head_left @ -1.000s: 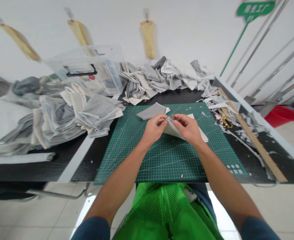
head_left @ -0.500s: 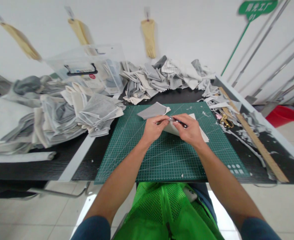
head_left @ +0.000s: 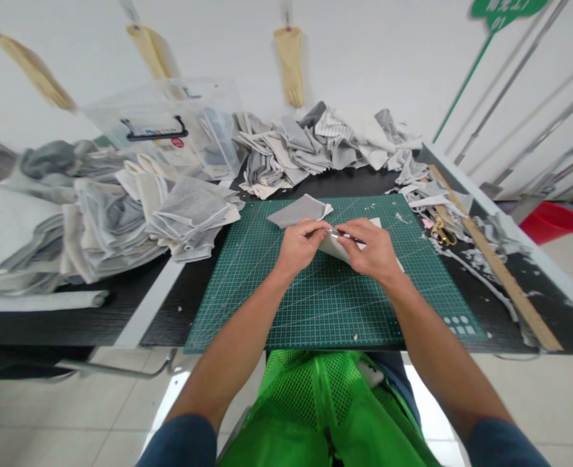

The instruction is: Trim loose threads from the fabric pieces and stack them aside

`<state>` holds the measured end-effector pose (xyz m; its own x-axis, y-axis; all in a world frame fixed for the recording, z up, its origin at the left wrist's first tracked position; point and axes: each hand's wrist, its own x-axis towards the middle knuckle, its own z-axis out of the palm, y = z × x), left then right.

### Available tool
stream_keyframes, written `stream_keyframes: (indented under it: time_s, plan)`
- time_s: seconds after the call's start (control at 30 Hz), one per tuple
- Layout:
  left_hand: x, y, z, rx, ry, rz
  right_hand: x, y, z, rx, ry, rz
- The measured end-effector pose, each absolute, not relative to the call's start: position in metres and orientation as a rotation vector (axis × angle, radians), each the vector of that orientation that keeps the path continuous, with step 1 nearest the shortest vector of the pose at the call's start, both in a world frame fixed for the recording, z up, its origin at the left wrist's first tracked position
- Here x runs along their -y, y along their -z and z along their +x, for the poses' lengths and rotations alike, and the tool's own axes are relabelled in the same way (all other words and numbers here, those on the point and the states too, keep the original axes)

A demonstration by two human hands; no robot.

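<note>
My right hand (head_left: 371,246) is closed round a slim, dark pen-like tool with a silver metal end (head_left: 335,232); its exact kind is not clear. My left hand (head_left: 303,246) pinches at the metal end, fingertips almost meeting those of the right. Below both hands is an off-white piece of cloth (head_left: 333,248), partly covered by the right hand; whether fingers also grip it, I cannot tell. A grey cloth piece (head_left: 298,211) lies just beyond my left hand on the green cutting mat (head_left: 267,311).
Folded grey and white cloths (head_left: 189,207) are heaped at left, before a clear plastic box (head_left: 169,130). More cloth (head_left: 315,146) is piled along the back. At right lie a wooden ruler (head_left: 505,279), gold-handled scissors (head_left: 442,233) and cloth scraps (head_left: 493,237).
The dark tool has shifted slightly within my fingers, and a dark piece under my left fingers no longer shows. Both hands stay nearly in place; the whole view has tilted slightly.
</note>
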<state>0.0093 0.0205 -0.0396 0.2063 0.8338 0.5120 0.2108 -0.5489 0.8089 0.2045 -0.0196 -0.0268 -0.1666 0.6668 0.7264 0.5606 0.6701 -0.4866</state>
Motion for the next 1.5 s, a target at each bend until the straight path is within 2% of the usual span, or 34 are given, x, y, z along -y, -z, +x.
stream_keyframes:
  time_s: [1.5]
  plan:
    - [-0.0154, 0.0375, 0.0122, -1.022, -1.383, 1.935, 0.0195, 0.0290, 0.2018, 1.826, -0.091, -0.945]
